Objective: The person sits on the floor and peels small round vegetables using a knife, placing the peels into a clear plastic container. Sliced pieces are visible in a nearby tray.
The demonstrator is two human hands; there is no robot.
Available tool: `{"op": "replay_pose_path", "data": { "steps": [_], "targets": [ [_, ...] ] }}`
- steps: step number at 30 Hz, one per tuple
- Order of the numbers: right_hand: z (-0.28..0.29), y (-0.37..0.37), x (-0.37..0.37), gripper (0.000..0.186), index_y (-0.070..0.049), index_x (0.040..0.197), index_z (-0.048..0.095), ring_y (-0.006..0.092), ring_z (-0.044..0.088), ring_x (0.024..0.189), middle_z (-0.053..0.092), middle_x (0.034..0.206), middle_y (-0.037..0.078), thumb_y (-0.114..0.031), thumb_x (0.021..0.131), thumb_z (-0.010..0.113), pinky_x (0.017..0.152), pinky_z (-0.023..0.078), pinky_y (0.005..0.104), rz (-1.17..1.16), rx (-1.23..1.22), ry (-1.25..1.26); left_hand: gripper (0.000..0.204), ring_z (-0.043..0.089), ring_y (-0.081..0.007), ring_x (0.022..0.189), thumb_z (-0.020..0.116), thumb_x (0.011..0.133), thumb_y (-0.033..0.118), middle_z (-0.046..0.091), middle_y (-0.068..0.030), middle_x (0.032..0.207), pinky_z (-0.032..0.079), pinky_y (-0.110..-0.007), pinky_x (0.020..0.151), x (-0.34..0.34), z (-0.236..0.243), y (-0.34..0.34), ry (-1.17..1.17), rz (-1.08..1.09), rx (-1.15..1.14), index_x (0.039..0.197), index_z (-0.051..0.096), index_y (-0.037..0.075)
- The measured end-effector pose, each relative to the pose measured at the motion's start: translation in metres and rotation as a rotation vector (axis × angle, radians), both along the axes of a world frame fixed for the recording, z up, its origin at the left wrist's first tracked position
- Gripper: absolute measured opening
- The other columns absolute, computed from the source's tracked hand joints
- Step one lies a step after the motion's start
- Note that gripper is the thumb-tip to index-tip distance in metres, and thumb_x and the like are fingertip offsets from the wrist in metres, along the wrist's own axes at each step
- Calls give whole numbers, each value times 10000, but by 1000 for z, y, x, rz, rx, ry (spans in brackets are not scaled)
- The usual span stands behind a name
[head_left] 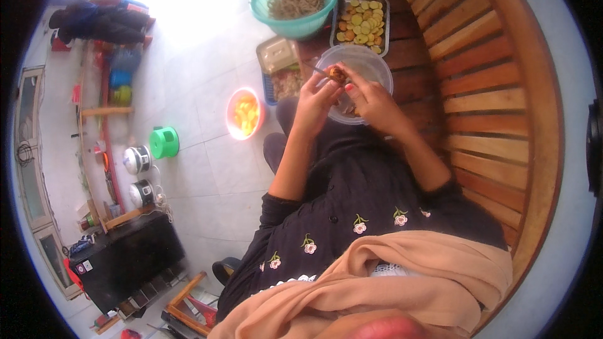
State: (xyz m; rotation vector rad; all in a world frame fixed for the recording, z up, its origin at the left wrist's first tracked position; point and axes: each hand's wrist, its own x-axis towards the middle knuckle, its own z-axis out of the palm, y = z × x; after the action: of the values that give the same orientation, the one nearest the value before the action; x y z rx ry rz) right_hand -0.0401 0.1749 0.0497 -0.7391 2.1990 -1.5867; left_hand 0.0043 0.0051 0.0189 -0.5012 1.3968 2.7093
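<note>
Above a clear plastic tub [385, 69], my left hand [317, 100] and my right hand [375, 102] meet around a small brown-orange piece [337, 75], too small to name exactly. Both are closed, with fingertips pressed against the piece from either side. A thin grey blade-like strip [319, 70] sticks out by my left fingers; which hand grips it, I cannot tell. The tub stands just in front of my lap, and some brown scraps show low inside it, partly hidden by my hands.
Beyond the tub are a metal tray [387, 31] of yellow slices and a turquoise basin [260, 16] with greyish strands. A blue basket [270, 91] with a beige lid and a pink bowl [232, 127] of orange pieces stand left. A slatted wooden bench [487, 103] borders my right.
</note>
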Motion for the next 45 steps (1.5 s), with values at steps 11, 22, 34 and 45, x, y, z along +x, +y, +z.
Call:
{"op": "replay_pose_path", "data": {
  "steps": [11, 22, 34, 45],
  "targets": [
    [-26, -8, -19, 355, -81, 1297, 531, 431, 585, 1115, 614, 1204, 256, -273, 1026, 405, 925, 469, 486, -211, 26, -45, 487, 639, -244, 1046, 656, 913, 98, 595, -167, 1227, 520, -318, 872, 5, 5, 3, -11, -45, 6, 1350, 484, -31],
    [1, 5, -4, 418, -70, 1404, 472, 384, 567, 1201, 575, 1294, 254, -208, 1013, 420, 996, 445, 422, 63, -148, -39, 416, 612, -205, 1102, 612, 959, 147, 601, -127, 1243, 511, -330, 933, 1, 5, -3, -28, -96, -110, 1315, 508, -43],
    [-3, -12, 3, 355, -109, 1300, 562, 422, 620, 1018, 660, 1118, 208, -241, 984, 468, 858, 497, 488, -113, 151, 171, 363, 629, -138, 838, 648, 931, 178, 656, -79, 1055, 495, -247, 726, 2, 6, -3, -4, -4, -123, 1215, 602, -42],
    [-13, 3, -10, 387, -44, 1316, 549, 366, 628, 1113, 645, 1183, 235, -258, 1015, 436, 937, 470, 417, -75, -70, -140, 363, 639, -200, 1028, 625, 944, 153, 635, -121, 1171, 529, -340, 887, 2, 17, 0, -14, -56, -120, 1244, 566, -44]
  ]
}}
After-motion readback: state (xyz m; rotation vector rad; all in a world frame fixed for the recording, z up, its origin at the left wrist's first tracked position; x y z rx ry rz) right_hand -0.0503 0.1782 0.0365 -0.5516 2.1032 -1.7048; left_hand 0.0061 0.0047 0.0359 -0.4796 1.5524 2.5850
